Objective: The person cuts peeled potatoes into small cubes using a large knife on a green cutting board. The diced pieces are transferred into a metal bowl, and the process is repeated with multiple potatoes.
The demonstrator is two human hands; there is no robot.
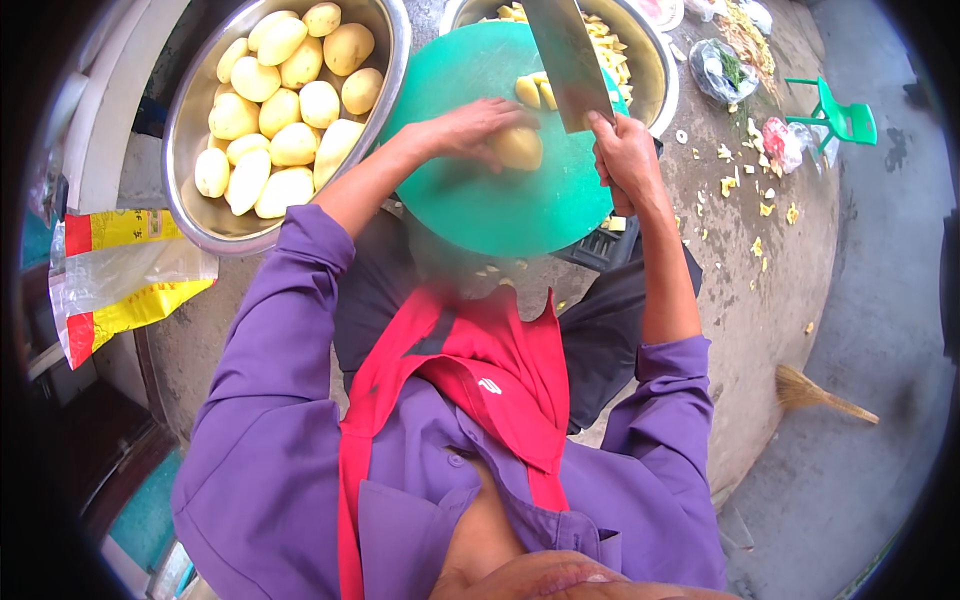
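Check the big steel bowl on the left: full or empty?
Nearly full. The large round steel bowl is heaped with whole peeled yellow potatoes, piled above much of its bottom; only a strip of bare metal shows along the left wall.

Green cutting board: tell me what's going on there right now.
A person in a purple shirt and red apron is cutting peeled potatoes. The left hand steadies a peeled potato on the round green cutting board, while the right hand grips a cleaver raised over it. Two cut pieces lie further back on the board. A metal basin of whole peeled potatoes sits to the left; another basin behind holds cut pieces.
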